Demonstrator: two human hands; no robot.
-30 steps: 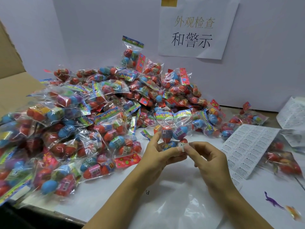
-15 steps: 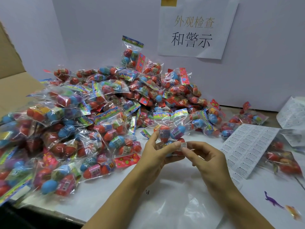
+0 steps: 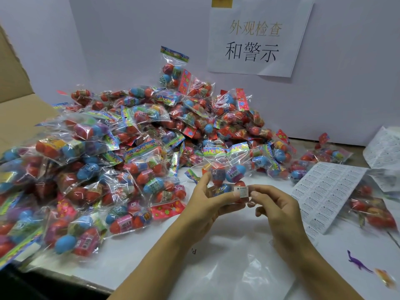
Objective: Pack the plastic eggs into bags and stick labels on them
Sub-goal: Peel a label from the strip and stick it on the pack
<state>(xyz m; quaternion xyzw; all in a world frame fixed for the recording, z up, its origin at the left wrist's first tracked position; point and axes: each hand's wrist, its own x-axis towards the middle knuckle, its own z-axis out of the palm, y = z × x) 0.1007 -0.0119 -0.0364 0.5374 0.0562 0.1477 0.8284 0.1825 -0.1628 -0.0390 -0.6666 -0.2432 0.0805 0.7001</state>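
Observation:
My left hand [image 3: 206,205] holds a clear bag of plastic eggs [image 3: 227,172] upright just above the white table [image 3: 151,252], thumb in front and fingers behind. A small white warning label [image 3: 241,191] sits on the bag's lower front. The fingertips of my right hand [image 3: 273,207] pinch the label's right edge against the bag. A sheet of the same labels [image 3: 324,195] lies to the right.
A big heap of filled egg bags [image 3: 121,152] covers the left and middle of the table. More bags [image 3: 374,211] lie at the right. A cardboard box flap [image 3: 13,109] stands far left. A purple toy dinosaur [image 3: 357,264] lies near the right front.
The bag has risen slightly in my left hand, and the label has moved with my right fingertips onto its lower front.

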